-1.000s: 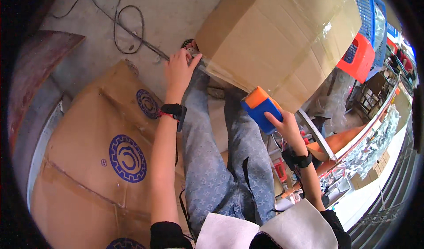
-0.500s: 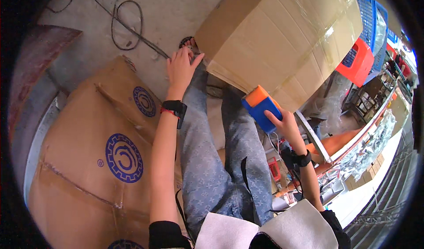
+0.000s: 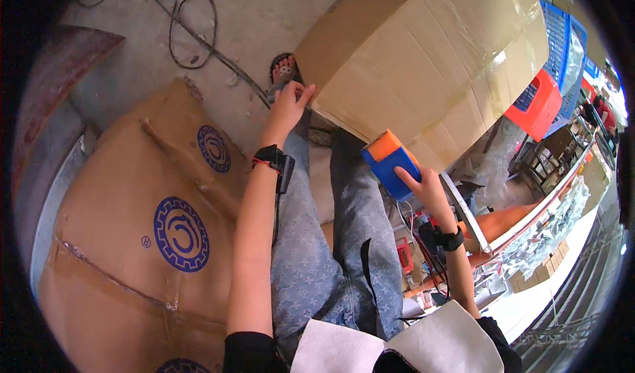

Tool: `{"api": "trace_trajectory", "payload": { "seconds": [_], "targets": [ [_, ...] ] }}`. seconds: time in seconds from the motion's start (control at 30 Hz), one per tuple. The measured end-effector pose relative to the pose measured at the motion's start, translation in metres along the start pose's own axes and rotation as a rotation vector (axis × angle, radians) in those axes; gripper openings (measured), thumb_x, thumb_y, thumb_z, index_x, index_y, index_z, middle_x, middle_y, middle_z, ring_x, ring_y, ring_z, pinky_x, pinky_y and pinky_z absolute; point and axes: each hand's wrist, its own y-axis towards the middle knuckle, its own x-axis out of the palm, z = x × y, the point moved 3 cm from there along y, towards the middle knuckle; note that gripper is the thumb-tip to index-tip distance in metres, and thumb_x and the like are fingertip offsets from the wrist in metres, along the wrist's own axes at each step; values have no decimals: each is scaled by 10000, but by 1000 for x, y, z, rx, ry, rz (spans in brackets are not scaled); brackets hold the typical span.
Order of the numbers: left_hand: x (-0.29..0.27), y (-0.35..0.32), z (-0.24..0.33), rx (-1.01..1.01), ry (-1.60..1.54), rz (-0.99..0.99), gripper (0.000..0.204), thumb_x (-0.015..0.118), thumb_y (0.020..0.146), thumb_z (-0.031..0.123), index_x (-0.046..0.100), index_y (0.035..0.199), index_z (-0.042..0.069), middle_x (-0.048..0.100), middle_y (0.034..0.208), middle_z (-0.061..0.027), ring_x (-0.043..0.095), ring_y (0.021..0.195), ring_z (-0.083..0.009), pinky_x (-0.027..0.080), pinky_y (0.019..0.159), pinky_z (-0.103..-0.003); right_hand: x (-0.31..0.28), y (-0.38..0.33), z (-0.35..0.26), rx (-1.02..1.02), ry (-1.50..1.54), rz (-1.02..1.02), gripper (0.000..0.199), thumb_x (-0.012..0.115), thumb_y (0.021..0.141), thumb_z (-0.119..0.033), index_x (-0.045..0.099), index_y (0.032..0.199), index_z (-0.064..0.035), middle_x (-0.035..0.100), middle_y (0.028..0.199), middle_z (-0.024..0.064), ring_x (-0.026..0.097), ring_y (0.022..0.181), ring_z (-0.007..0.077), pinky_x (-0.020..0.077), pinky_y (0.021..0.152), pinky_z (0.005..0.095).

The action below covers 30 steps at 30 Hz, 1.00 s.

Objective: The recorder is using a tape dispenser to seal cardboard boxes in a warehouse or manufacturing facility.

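A large brown cardboard box [image 3: 423, 75] stands tilted in front of my legs, with strips of clear tape across its side. At the box's near left corner is my left hand [image 3: 291, 108], fingers curled in and thumb close to the cardboard edge. Whatever the fingertips hold, if anything, is hidden. My right hand [image 3: 426, 191] grips a blue-and-orange tape dispenser [image 3: 393, 168], its orange end up against the lower edge of the box.
Another big brown carton [image 3: 126, 194] with blue round emblems fills the left side. A black cable [image 3: 215, 52] loops over the concrete floor. Blue baskets [image 3: 555, 35] and a red basket [image 3: 537, 105] stand at the right. A metal-edged bench [image 3: 529, 227] runs along there, holding plastic bags.
My left hand has shifted slightly right and down toward the box corner, its fingers drawing in. The right hand holds the tape dispenser in nearly the same place.
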Motion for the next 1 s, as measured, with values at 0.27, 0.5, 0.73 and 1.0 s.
{"api": "trace_trajectory", "payload": {
  "seconds": [0.27,0.5,0.73,1.0],
  "targets": [
    [25,12,-38,-448,-472,-100,610,615,724,499,479,1043,-2,577,905,-131,509,931,-227,419,728,-352,-1,4,-5,62,-40,22,486,585,797,-419,572,736,63,508,527,98,472,500,125,381,480,314],
    [3,47,-47,-240,140,228,321,531,833,233,501,1024,-22,578,977,-129,555,901,-229,423,777,-329,-4,7,-2,34,-19,2,465,580,807,-401,568,746,60,488,518,88,449,485,134,375,478,316],
    [-16,36,51,54,-323,-100,520,533,832,353,458,1163,-40,513,1140,-212,495,1059,-292,374,895,-329,-3,14,11,-36,21,-16,456,577,800,-419,592,788,36,562,583,136,548,525,206,432,523,332],
    [-29,-8,55,322,396,-164,676,562,802,405,329,1292,2,346,1327,-192,311,1243,-314,265,1012,-351,9,20,18,-33,101,-54,442,591,782,-426,606,764,16,573,595,173,592,539,272,455,531,350]
  ]
}}
